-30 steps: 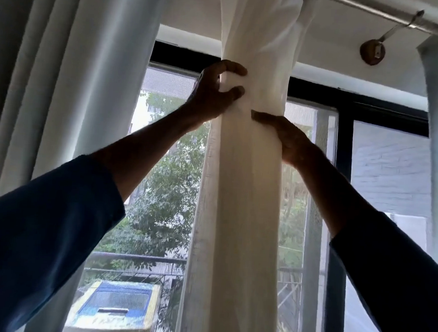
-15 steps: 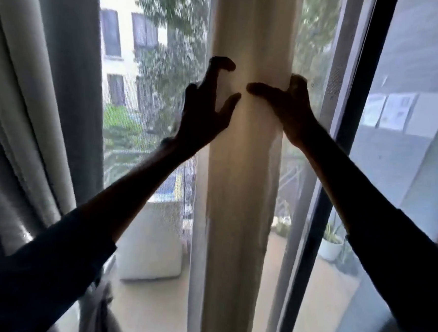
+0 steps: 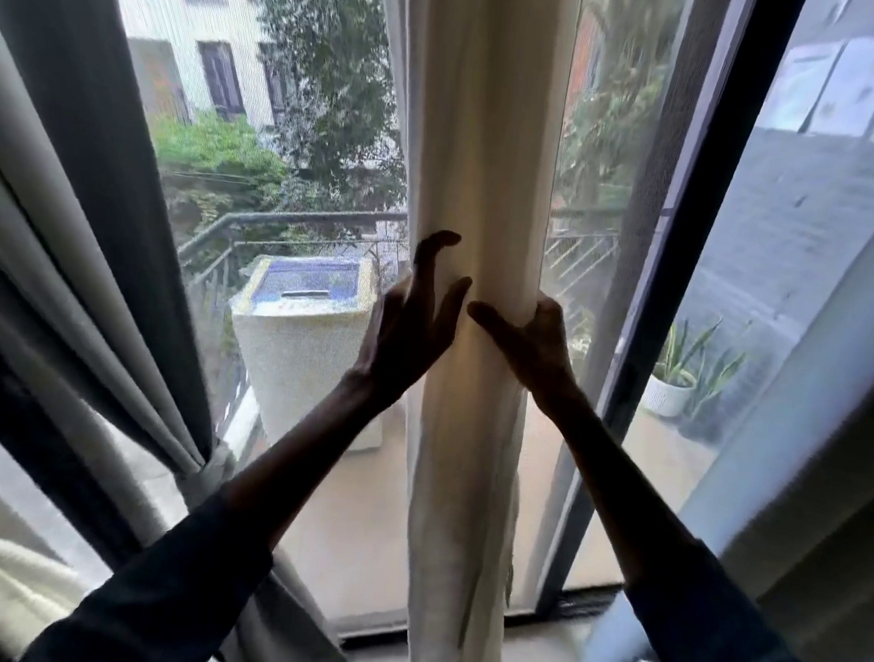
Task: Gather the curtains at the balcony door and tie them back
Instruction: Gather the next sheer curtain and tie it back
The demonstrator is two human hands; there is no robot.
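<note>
Balcony door point(image 3: 691, 244) at centre of frame, white curtain point(image 3: 485, 180) gathered into one column.
Gripping its right edge with right hand point(image 3: 531, 347), thumb in front, fingers behind; cupping left side loosely with left hand point(image 3: 414, 329), fingers half open. Slid down from near rod, so probably reaching tying height; not tied yet.

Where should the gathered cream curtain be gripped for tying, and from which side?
Probably grip the cream curtain mid-height, where it hangs as one narrow upright column, coming from the front and wrapping both sides, about where the left hand and right hand sit. Lower down its folds look looser.
</note>
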